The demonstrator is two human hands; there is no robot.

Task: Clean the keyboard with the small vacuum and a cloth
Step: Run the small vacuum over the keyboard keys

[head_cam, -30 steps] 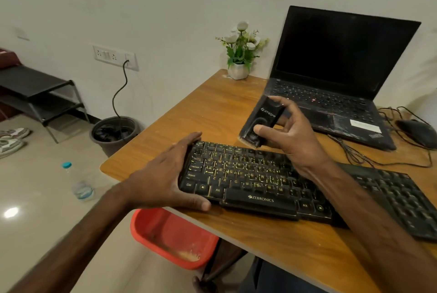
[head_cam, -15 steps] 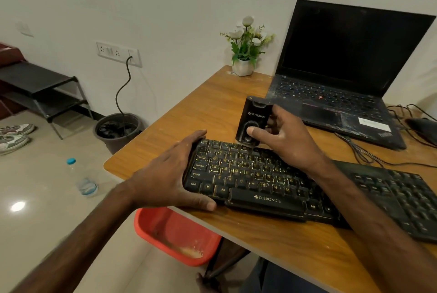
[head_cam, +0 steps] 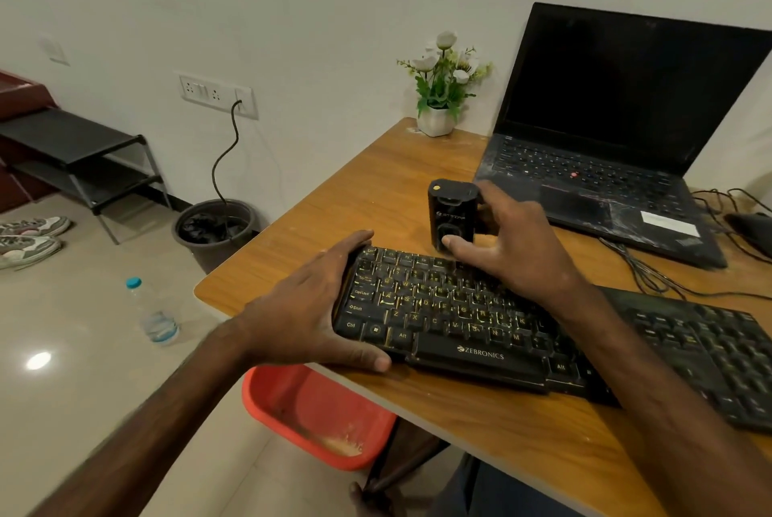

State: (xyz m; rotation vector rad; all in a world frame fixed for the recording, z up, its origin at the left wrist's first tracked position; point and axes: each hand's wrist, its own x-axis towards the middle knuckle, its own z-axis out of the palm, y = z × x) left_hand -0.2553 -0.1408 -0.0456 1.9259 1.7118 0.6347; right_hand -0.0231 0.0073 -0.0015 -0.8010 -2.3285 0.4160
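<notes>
A black keyboard [head_cam: 443, 320] with yellow-lit legends lies across the near part of the wooden desk [head_cam: 376, 190]. My left hand [head_cam: 309, 307] grips its left end, thumb along the front edge. The small black vacuum [head_cam: 453, 211] stands upright on the desk just behind the keyboard's top row. My right hand [head_cam: 514, 241] is wrapped around it, thumb on its lower front. No cloth is in view.
An open black laptop [head_cam: 605, 165] sits at the back right, with a mouse [head_cam: 752, 226] and cables beside it. A flower pot [head_cam: 436, 121] stands at the desk's far corner. On the floor are a red basin [head_cam: 309, 412], a dark bin [head_cam: 213, 228] and a water bottle [head_cam: 152, 312].
My right hand has brought the vacuum from a tilt to upright and set it down behind the keyboard. The left hand has kept its hold on the keyboard's left end.
</notes>
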